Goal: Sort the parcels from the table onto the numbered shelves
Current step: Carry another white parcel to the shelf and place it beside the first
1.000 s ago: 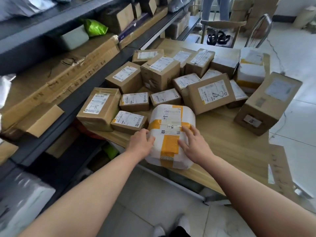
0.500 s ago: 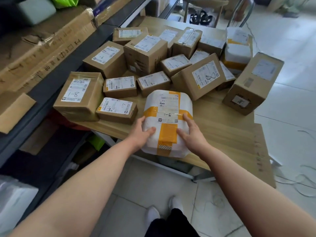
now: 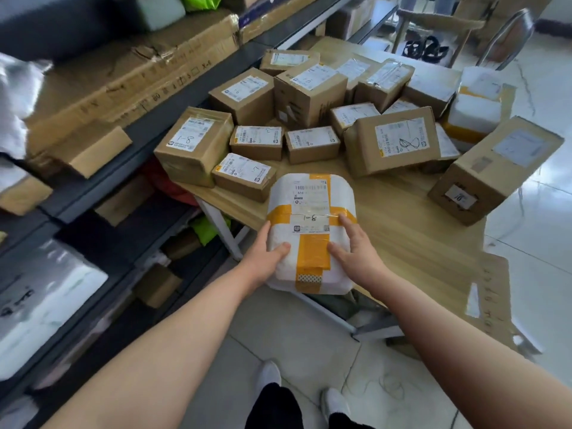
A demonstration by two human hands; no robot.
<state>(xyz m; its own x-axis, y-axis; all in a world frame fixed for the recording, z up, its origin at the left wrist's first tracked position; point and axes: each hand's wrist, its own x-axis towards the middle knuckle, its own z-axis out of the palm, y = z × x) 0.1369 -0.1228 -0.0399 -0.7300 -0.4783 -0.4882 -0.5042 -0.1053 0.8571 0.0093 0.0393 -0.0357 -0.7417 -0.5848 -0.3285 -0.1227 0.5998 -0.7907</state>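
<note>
A white parcel (image 3: 311, 193) crossed with orange tape, marked 1-8, lies at the near edge of the wooden table (image 3: 411, 230) and overhangs it toward me. My left hand (image 3: 266, 258) grips its left side, thumb on top. My right hand (image 3: 356, 249) holds its right side, thumb and fingers on the top face. Behind it lie several brown cardboard parcels, among them one marked 1-8 (image 3: 193, 148) and a flat one marked 1-7 (image 3: 244, 174). Dark metal shelves (image 3: 102, 178) run along the left.
A large brown box marked 10 (image 3: 495, 168) overhangs the table's right side. Another white taped parcel (image 3: 476, 109) sits at the back right. Long cartons (image 3: 123, 78) fill the shelves. A chair (image 3: 433, 29) stands beyond the table. My feet are on the tiled floor (image 3: 278, 335).
The white parcel has slid toward me over the table's near edge. My hands have closed further round its sides. The view has shifted down and to the left.
</note>
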